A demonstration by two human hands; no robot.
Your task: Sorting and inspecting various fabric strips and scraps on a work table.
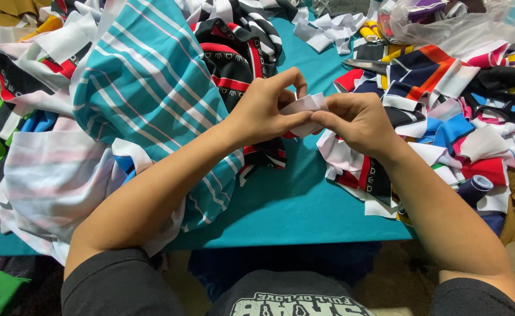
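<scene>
White fabric strip (pixel 304 106), folded, pinched between my left hand (pixel 267 111) and right hand (pixel 357 120); bare teal bench (pixel 292 205) lies near me.

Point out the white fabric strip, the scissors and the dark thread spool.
white fabric strip (pixel 305 105), head view, on its folded top edge.
scissors (pixel 367 65), head view, on the blades.
dark thread spool (pixel 474 188), head view, on its side.

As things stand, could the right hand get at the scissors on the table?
Probably yes, once freed. The scissors lie uncovered on the cloth scraps just beyond the right hand, nothing between them. But both hands now pinch a white strip, left hand included.
</scene>
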